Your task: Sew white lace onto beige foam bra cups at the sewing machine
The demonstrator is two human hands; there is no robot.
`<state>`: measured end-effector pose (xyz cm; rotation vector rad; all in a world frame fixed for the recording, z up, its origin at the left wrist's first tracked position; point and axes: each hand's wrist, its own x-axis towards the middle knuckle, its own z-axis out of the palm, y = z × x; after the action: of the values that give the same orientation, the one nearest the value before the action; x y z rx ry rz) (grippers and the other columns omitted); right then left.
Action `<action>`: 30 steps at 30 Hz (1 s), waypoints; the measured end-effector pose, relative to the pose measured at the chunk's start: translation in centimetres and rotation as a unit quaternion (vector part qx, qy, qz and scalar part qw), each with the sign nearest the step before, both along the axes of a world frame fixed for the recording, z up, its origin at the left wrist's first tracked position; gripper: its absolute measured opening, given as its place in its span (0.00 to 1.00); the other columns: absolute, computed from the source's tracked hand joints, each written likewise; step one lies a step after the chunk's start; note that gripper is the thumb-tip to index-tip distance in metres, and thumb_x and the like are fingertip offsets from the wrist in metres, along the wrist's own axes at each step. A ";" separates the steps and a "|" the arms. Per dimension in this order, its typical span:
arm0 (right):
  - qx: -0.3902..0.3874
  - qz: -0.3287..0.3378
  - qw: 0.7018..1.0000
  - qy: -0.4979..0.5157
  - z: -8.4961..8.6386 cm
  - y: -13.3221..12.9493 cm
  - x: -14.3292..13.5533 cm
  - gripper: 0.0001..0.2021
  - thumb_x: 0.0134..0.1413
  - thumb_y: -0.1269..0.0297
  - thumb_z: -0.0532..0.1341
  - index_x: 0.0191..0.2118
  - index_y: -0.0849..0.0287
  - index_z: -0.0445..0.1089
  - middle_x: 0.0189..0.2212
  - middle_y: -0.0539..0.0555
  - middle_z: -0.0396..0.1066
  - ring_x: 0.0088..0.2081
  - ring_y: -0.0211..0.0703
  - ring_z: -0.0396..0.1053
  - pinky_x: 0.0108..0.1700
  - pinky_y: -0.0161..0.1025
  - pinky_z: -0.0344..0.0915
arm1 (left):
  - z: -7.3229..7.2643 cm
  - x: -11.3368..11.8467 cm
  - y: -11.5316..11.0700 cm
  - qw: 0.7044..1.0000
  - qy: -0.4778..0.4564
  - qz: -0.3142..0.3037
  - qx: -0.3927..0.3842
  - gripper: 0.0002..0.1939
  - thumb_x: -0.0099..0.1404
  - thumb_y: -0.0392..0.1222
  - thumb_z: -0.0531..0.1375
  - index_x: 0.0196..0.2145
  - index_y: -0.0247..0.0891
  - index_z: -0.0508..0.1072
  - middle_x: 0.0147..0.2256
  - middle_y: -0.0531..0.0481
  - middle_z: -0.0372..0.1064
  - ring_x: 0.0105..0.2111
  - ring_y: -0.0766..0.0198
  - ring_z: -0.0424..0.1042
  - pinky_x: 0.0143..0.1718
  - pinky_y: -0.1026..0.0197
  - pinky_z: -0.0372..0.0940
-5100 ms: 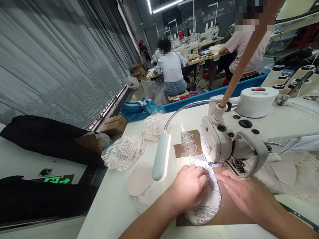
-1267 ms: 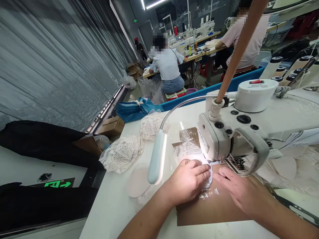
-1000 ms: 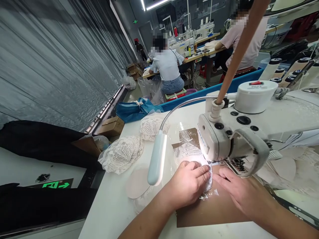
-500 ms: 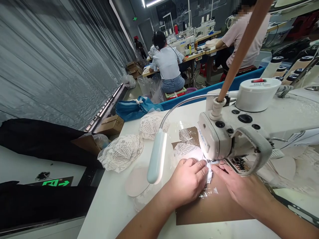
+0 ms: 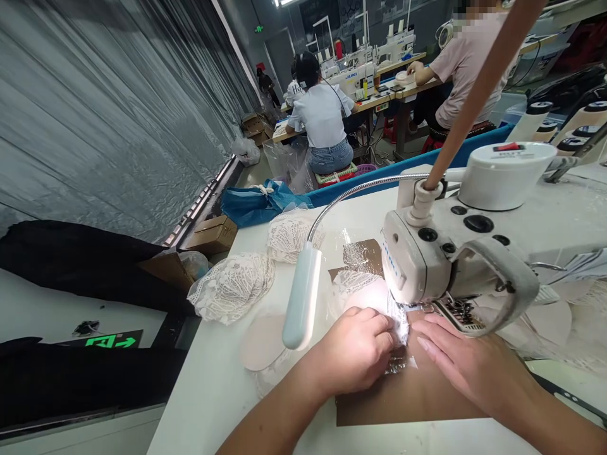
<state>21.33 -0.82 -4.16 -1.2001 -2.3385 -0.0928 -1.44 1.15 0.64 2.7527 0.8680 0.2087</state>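
My left hand point(image 5: 358, 347) has its fingers curled closed on the edge of a white lace bra cup point(image 5: 367, 294), just in front of the sewing machine head point(image 5: 417, 259). Part of the cup is hidden behind that hand. My right hand point(image 5: 474, 363) lies with fingers stretched out on the brown sheet point(image 5: 403, 404), right of the cup's edge and a little apart from it. The needle area is mostly hidden by the machine head.
Finished-looking lace cups point(image 5: 232, 287) and a beige pad point(image 5: 263, 341) lie to the left. A lamp point(image 5: 302, 297) on a bendy neck hangs over the table point(image 5: 199, 385). Thread cones point(image 5: 531, 120) stand behind the machine. Co-workers sit at machines farther back.
My right hand has drawn back from the cup's edge and its fingers now lie flatter. My left hand stays on the lace, its fingers curled more. The camera view has shifted slightly.
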 end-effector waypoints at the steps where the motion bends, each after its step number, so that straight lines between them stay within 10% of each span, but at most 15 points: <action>1: 0.007 0.013 1.000 -0.008 0.2 0.0 -0.1 0.18 0.61 0.71 0.49 0.48 0.54 0.72 0.38 0.55 0.77 0.30 0.43 0.73 0.37 0.41 0.68 | -0.3 0.1 -0.1 1.000 0.002 0.008 0.008 0.10 0.67 0.35 0.52 0.41 0.35 0.72 0.45 0.47 0.72 0.42 0.59 0.69 0.44 0.57 0.63; 9: -0.065 0.098 0.993 -0.026 0.5 -0.4 -0.1 0.20 0.60 0.76 0.47 0.47 0.55 0.72 0.35 0.54 0.73 0.31 0.41 0.69 0.34 0.38 0.63 | -0.6 0.3 0.1 0.999 0.006 0.006 0.045 0.12 0.70 0.39 0.51 0.32 0.36 0.71 0.33 0.48 0.70 0.32 0.62 0.65 0.34 0.60 0.60; 18: -0.109 0.125 0.986 0.022 -0.1 -0.5 0.1 0.20 0.55 0.79 0.48 0.44 0.53 0.71 0.30 0.53 0.69 0.33 0.43 0.66 0.33 0.37 0.60 | -1.3 1.2 -0.2 0.989 -0.027 0.140 -0.026 0.11 0.69 0.41 0.54 0.30 0.36 0.69 0.28 0.50 0.68 0.29 0.64 0.67 0.30 0.64 0.59; 30: -0.040 0.042 0.998 -0.021 -1.2 -0.5 0.6 0.19 0.59 0.75 0.46 0.46 0.55 0.72 0.33 0.54 0.76 0.26 0.40 0.69 0.32 0.39 0.64 | -2.1 1.2 -0.3 0.985 -0.055 0.161 -0.022 0.11 0.67 0.38 0.52 0.27 0.37 0.65 0.25 0.51 0.66 0.26 0.64 0.65 0.30 0.63 0.58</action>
<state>21.96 -1.32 -5.32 -1.1462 -2.4461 0.0051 -0.26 0.88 -1.47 2.5195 1.2663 0.3910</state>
